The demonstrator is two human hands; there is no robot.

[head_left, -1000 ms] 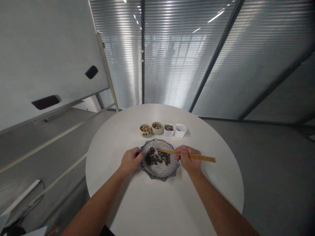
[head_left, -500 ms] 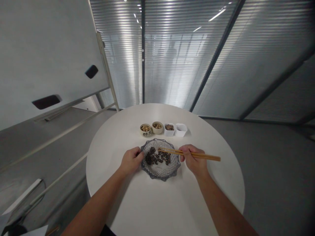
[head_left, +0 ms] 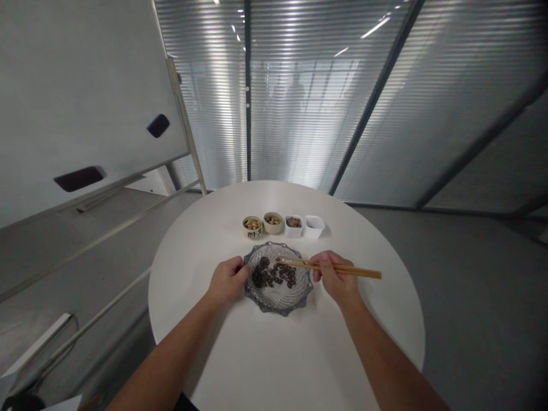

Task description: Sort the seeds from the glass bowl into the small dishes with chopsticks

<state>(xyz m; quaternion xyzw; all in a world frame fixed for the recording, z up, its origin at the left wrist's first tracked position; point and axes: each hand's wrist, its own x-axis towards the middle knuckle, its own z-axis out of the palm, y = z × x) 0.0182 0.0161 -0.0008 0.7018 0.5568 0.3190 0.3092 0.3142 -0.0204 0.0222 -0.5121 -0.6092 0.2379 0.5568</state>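
Note:
A scalloped glass bowl (head_left: 278, 302) sits on the round white table in front of me. Small dark pieces (head_left: 268, 275), some ring-like, lie scattered in it. My left hand (head_left: 229, 278) grips the bowl's left rim, thumb on the edge. In my right hand (head_left: 336, 277) is a pair of wooden chopsticks (head_left: 359, 272), fingers closed round them. Their tips are slightly apart over the far inner part of the bowl, near a dark piece; I cannot tell whether they touch it.
Behind the bowl stand two cream cups (head_left: 252, 233) (head_left: 273, 228) with pale pieces, a white cup (head_left: 293, 233) with brown bits and another white cup (head_left: 314, 233). The table (head_left: 274, 359) has a rounded edge. A whiteboard (head_left: 85, 74) stands to the left.
The chopstick tips have spread a little apart and shifted slightly to the right. My left hand keeps its hold on the bowl's rim.

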